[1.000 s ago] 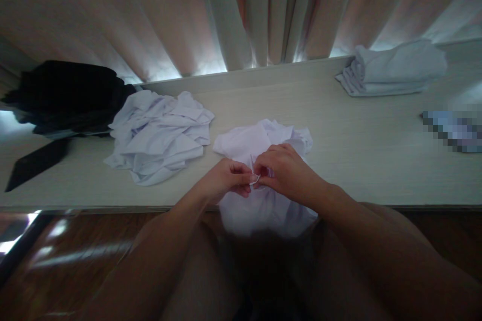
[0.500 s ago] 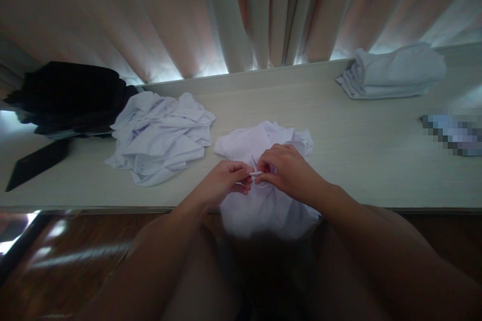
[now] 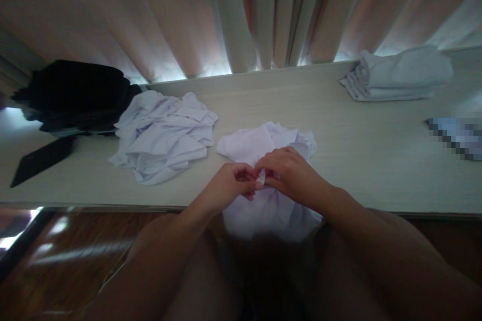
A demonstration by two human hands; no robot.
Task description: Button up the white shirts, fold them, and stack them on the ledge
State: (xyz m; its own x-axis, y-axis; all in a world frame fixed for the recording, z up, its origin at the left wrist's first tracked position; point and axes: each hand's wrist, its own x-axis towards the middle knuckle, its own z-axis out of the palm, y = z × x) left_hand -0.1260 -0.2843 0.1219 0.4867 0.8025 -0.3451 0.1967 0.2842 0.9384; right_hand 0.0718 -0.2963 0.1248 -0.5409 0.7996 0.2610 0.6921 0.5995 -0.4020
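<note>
A crumpled white cloth garment (image 3: 259, 140) lies in front of me, partly on the table and partly hanging over its front edge toward my lap. My left hand (image 3: 239, 180) pinches a small raised bit of the white fabric between thumb and fingers. From the other side, my right hand (image 3: 288, 168) is closed on the same bit, its fingertips touching those of the left. The exact detail between the fingertips is too small to make out. Left of the garment, close beside it, rests a loose heap of white cloth (image 3: 165, 135).
A pile of black cloth (image 3: 79, 95) stands at the back left, with a flat black object (image 3: 43, 160) before it. Folded white cloth (image 3: 402, 75) lies at the back right of the pale table (image 3: 376, 160). A blurred-out item (image 3: 459, 135) is at far right; curtains (image 3: 173, 20) hang behind.
Both hands have drawn together at the fabric, and their fingertips now meet. The thin strip that stuck up between them is folded down. The view has shifted slightly.
</note>
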